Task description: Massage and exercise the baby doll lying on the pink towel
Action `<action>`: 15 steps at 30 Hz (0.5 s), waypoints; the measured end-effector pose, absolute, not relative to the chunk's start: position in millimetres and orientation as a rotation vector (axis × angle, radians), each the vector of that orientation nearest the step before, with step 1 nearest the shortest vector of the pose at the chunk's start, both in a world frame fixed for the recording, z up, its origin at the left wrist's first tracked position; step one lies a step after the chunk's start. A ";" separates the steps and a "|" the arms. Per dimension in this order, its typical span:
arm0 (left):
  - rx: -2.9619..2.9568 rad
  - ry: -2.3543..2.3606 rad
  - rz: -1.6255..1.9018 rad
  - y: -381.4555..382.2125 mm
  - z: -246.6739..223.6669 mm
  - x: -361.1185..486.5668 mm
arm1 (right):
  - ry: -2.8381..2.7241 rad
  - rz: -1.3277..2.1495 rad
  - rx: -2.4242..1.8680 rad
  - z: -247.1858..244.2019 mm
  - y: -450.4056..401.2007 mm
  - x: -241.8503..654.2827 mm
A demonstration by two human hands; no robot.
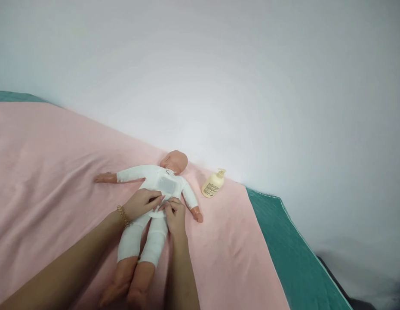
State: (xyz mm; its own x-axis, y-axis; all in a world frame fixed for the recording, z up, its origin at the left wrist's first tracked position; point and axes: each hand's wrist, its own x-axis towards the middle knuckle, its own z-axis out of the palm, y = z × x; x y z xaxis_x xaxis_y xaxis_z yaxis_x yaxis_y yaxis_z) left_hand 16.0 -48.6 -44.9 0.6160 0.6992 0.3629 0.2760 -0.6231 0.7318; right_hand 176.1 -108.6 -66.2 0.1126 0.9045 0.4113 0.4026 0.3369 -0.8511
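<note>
A baby doll [176,161] lies on its back, its arms spread and its head toward the wall. It wears a white garment [132,239] with a greyish rectangular patch [168,185] on the chest. My left hand [143,203], with a gold bracelet at the wrist, is at the doll's belly, fingers pinched. Close beside it, my right hand [175,213] is also pinched at the lower belly. The fingertips nearly meet over the garment; what they hold is too small to make out.
A pale yellow pump bottle [213,184] stands right of the doll's head. Beneath lies a wrinkled pink cloth [51,172] over a green sheet [284,241]. A white wall [200,77] rises behind.
</note>
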 end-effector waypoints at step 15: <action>2.248 0.857 0.981 -43.7 -48.7 17.5 | -1.408 0.450 -1.327 -67.1 -106.1 176.6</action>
